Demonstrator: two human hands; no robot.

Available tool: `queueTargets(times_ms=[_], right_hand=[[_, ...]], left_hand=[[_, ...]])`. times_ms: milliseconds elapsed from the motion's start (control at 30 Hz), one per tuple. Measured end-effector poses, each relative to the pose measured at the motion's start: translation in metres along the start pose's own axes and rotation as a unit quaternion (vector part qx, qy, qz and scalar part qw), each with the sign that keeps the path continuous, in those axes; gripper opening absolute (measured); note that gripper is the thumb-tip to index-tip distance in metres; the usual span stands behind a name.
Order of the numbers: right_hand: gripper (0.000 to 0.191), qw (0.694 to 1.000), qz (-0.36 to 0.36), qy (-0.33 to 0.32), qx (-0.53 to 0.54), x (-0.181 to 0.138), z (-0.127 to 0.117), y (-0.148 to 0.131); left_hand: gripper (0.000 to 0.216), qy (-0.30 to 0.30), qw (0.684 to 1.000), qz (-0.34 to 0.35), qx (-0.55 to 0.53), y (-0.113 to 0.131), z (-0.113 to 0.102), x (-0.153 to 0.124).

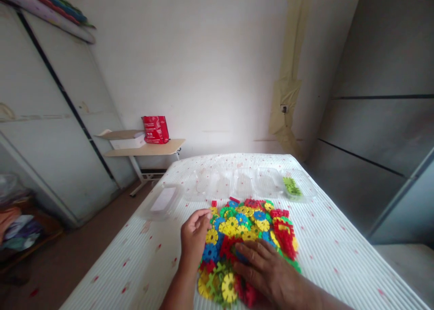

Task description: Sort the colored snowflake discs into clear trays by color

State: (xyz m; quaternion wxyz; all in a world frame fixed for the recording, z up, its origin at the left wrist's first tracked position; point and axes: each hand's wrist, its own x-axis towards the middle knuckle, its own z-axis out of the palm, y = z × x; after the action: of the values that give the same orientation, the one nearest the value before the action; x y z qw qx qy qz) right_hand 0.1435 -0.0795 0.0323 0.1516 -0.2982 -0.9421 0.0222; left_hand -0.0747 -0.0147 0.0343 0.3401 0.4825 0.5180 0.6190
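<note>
A heap of flat plastic snowflake discs [247, 228] in red, yellow, blue and green lies on a white ribbed table cover [339, 255]. My left hand [194, 237] rests at the heap's left edge with its fingers curled against the pieces; whether it holds one is hidden. My right hand [262, 265] lies flat on the near part of the heap, fingers stretched out over red and blue discs. Behind the heap stands a row of clear plastic trays [237, 183]; the rightmost tray [292, 186] holds green discs.
A clear lid or tray [162, 201] sits at the table's left edge. A small side table [145, 149] with a red bag [155, 129] and a white box stands by the far wall. Brown floor lies to the left, grey panels to the right.
</note>
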Motion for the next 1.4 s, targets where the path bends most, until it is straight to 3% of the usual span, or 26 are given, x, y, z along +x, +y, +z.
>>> queueTargets(times_ms=[367,567,733,800,900,967,1067,1267,1400], right_hand=[[0.033,0.997,0.060,0.057,-0.002,0.046,-0.011,0.027],[0.029,0.981,0.139,0.131,-0.025,0.025,-0.014,0.059],[0.026,0.958,0.218,0.186,0.024,0.002,-0.030,0.075],[0.024,0.960,0.217,0.170,0.048,-0.005,-0.039,0.069],[0.034,0.983,0.138,0.095,0.075,-0.009,-0.045,0.052],[0.045,0.993,0.085,0.032,0.081,-0.008,-0.043,0.040],[0.047,0.994,0.073,-0.018,0.074,-0.004,-0.033,0.030],[0.013,0.994,0.098,-0.015,0.049,0.000,-0.023,0.031],[0.015,0.984,0.123,0.041,0.121,0.002,-0.024,0.032]], left_hand=[[0.030,0.011,1.000,-0.027,-0.012,0.000,-0.003,0.004],[0.029,0.012,1.000,-0.026,-0.012,-0.007,-0.004,0.006],[0.028,0.009,0.999,-0.029,-0.012,-0.006,-0.002,0.005],[0.027,0.009,1.000,-0.026,-0.009,-0.004,0.000,0.003],[0.024,-0.004,1.000,-0.016,-0.005,-0.003,0.003,0.000],[0.023,-0.018,1.000,-0.010,-0.002,-0.003,0.006,-0.002],[0.022,-0.043,0.999,0.001,0.013,-0.005,0.008,-0.004],[0.021,-0.112,0.989,0.059,0.075,-0.014,0.009,-0.007],[0.019,-0.180,0.975,0.090,0.092,-0.010,0.014,-0.014]])
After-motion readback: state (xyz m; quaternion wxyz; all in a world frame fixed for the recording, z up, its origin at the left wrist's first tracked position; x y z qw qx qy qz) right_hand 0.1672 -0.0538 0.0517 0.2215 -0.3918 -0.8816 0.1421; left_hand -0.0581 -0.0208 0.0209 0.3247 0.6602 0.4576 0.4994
